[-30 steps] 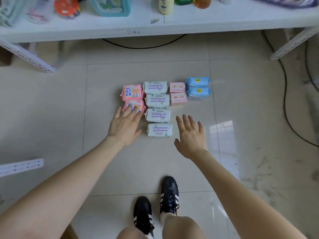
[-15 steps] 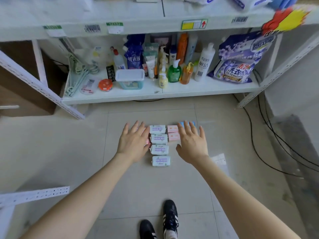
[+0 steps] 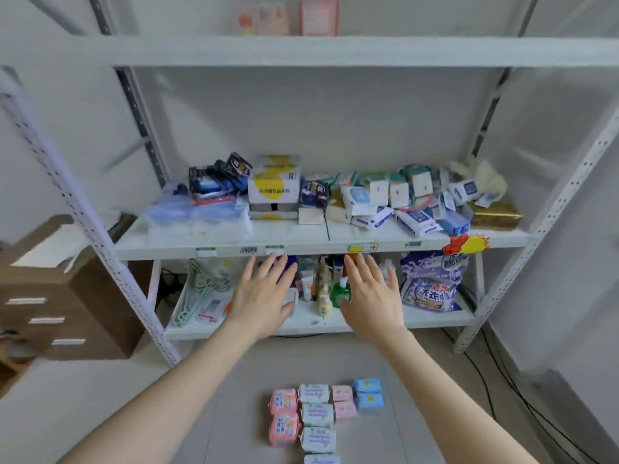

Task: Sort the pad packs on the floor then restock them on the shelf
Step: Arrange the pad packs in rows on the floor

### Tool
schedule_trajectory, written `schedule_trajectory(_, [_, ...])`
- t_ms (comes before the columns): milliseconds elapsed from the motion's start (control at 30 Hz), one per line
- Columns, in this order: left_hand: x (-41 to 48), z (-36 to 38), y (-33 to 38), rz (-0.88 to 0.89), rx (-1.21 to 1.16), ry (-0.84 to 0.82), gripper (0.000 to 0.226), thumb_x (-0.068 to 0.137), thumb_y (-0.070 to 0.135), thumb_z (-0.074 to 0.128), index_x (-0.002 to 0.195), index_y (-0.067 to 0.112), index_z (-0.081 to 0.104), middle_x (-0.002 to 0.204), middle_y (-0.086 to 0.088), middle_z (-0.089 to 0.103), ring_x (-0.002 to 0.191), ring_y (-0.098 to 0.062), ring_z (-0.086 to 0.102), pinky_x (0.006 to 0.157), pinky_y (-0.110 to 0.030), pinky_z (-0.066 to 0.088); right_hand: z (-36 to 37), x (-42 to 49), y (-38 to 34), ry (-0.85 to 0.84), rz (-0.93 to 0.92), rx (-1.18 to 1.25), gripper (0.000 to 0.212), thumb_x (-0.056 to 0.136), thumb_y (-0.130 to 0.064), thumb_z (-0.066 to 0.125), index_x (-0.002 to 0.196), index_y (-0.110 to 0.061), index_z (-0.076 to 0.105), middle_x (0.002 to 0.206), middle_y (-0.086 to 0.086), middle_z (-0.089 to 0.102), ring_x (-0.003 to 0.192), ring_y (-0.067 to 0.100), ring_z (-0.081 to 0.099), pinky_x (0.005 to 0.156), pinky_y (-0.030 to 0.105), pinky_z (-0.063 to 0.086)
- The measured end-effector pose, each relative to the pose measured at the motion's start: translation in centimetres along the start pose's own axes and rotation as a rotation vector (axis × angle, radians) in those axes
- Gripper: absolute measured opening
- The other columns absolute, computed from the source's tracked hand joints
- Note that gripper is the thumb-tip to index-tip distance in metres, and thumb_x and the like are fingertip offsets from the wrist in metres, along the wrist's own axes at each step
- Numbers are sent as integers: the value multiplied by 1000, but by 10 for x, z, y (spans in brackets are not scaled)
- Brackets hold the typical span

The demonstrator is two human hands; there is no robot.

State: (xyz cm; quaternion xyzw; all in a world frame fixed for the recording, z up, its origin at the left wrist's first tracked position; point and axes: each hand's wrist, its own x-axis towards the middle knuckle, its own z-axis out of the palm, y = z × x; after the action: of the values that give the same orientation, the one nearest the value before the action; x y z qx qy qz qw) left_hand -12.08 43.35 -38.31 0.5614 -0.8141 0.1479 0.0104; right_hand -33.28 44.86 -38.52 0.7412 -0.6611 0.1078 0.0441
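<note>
Pad packs lie sorted in columns on the floor at the bottom of the view: two dark pink packs (image 3: 284, 416), several white packs with purple stripes (image 3: 317, 415), two light pink packs (image 3: 344, 401) and two blue packs (image 3: 368, 393). My left hand (image 3: 264, 298) and my right hand (image 3: 370, 296) are both raised in the air with fingers spread, holding nothing, in front of the white metal shelf (image 3: 301, 249). The hands hang well above the packs and touch none of them.
The middle shelf board carries a clutter of packets and a yellow-white box (image 3: 274, 182). The lower board holds bottles (image 3: 323, 293), hangers (image 3: 197, 296) and a purple detergent bag (image 3: 432, 286). A brown drawer cabinet (image 3: 57, 296) stands left; cables (image 3: 502, 380) run along the floor at right.
The view has tilted up from the floor to the shelf. Both hands lifted off the packs and rose, now spread in front of the lower shelf boards.
</note>
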Motion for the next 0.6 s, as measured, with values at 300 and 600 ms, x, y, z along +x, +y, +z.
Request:
schedule_trajectory(300, [63,-127,-65,-42,37,261,73,96,55,36,155,23,7,163,-1,4,150,-20,-2,120,-51,-1,-125,84,-24,269,-91,-34,75,96,-45,41,154,-20,1,162,4,6,150,22,0,118,51,2])
schedule_trajectory(600, [163,-211,-116,-86,124,474,73,94,60,33,154,23,13,162,-3,14,149,-20,6,120,-50,3,-204,191,-13,457,-153,-44,73,94,-43,45,154,-21,8,161,5,14,149,21,7,118,49,3])
